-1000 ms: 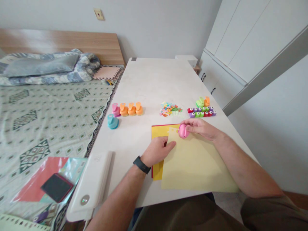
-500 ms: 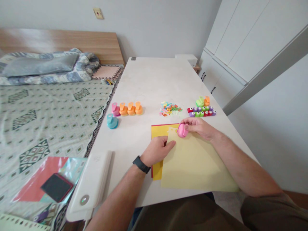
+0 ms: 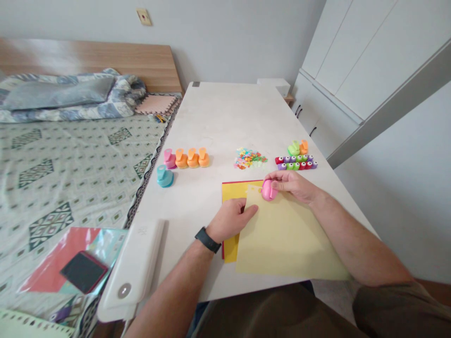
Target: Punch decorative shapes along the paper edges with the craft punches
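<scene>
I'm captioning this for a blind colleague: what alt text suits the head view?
A right hand holds a pink punch at the far edge of a pale yellow sheet while the left hand holds the sheet's left side. Beyond, on a white table, are more punches and colorful cutouts.

I work in soft, bright light whose source I cannot tell. Glare pales the headboard (image 3: 105,57), far left, and glints on the plastic sleeve (image 3: 56,265), near left. Faint shadows fall beside the white machine (image 3: 136,253) and on the yellow paper (image 3: 235,190) below my left hand (image 3: 230,219). Wide-angle distortion stretches my right forearm (image 3: 355,239).
</scene>
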A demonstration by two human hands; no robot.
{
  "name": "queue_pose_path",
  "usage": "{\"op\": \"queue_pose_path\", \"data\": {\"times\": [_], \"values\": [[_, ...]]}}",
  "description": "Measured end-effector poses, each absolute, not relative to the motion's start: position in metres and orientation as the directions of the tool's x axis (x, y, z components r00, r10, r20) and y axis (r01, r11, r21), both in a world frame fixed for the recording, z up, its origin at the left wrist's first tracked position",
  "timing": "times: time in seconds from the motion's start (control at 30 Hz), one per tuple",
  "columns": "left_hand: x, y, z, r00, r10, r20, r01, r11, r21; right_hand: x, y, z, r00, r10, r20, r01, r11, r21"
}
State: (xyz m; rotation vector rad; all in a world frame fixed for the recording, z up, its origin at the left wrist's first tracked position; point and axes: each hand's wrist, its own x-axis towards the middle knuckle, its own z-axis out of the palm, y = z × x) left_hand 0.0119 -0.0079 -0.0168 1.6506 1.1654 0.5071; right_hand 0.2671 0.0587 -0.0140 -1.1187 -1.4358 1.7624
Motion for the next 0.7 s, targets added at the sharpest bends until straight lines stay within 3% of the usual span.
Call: {"op": "queue_pose_path", "data": {"times": [0.7], "values": [[0.0107,-0.0073,-0.0171,0.454,0.868,-0.201,0.448,-0.027,0.894,0.2629,0.0622,-0.0184,-0.411,0.874,-0.257,0.043,-0.263,-0.964]]}}
